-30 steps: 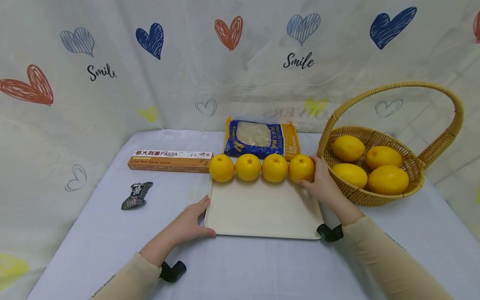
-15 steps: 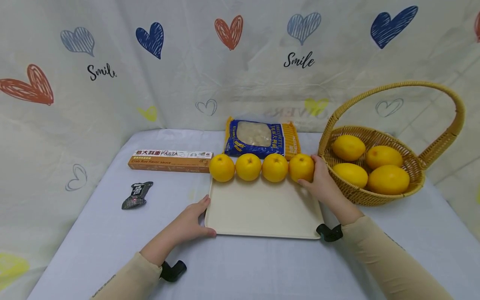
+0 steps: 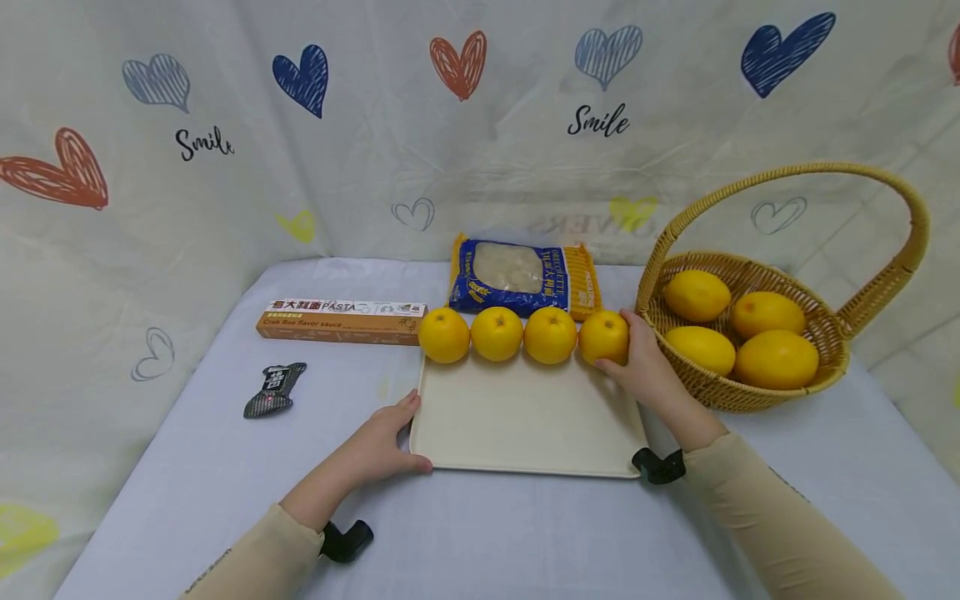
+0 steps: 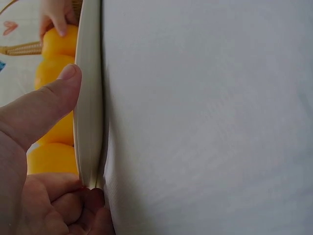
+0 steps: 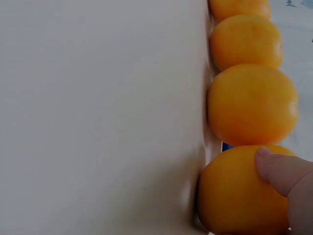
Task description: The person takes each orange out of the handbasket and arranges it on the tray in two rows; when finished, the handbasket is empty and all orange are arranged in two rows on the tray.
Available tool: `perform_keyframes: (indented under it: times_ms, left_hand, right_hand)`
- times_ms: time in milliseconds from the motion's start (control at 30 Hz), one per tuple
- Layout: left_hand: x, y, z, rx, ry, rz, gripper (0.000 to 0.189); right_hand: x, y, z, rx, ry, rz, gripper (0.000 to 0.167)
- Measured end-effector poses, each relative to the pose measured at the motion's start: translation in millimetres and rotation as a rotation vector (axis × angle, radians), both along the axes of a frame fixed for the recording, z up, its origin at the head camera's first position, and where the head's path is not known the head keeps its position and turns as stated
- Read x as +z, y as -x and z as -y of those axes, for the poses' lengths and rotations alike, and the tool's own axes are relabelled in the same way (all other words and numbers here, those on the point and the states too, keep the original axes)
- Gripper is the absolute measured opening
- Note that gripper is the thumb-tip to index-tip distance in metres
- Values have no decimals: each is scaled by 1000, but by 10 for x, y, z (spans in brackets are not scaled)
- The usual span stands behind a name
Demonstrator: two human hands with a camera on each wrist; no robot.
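Observation:
A cream rectangular tray (image 3: 528,417) lies on the table, with a row of several oranges (image 3: 497,334) along its far edge. At the tray's near left corner is my left hand (image 3: 375,446); its thumb (image 4: 58,93) lies against the front rim and its curled fingers (image 4: 68,208) hold the left side. My right hand (image 3: 648,367) grips the rightmost orange (image 3: 602,335), thumb in front and fingers around its right side. In the right wrist view, that thumb (image 5: 283,171) presses on the held orange (image 5: 239,196). Its other fingers are mostly hidden there.
Right of the tray stands a wicker basket (image 3: 750,400) with a tall handle, holding several lemons (image 3: 776,360). Behind the oranges lies a blue and yellow pasta bag (image 3: 517,277). Leftward are a pasta box (image 3: 341,322) and a small black packet (image 3: 274,391).

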State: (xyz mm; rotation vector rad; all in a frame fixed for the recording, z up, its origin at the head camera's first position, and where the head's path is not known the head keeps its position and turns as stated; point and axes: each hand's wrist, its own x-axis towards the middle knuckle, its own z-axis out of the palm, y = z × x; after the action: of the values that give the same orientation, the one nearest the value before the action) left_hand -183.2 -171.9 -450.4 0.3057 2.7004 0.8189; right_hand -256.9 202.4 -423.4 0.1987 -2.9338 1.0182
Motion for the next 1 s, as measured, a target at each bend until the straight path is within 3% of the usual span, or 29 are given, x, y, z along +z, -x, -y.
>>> perform_keyframes:
  times_ms: [600, 733, 867, 1000]
  left_hand:
    - [-28, -6, -3, 5, -1, 6, 106]
    - [-40, -14, -2, 1, 3, 2, 106]
    - [-37, -7, 0, -7, 5, 2, 106]
    - [-24, 2, 3, -6, 7, 6, 106]
  right_hand:
    - [79, -69, -14, 23, -5, 32, 91]
    - [231, -222, -33, 15, -33, -29, 88]
    - [442, -333, -237, -48, -41, -124, 83]
    - [560, -306, -634, -63, -59, -73, 84]
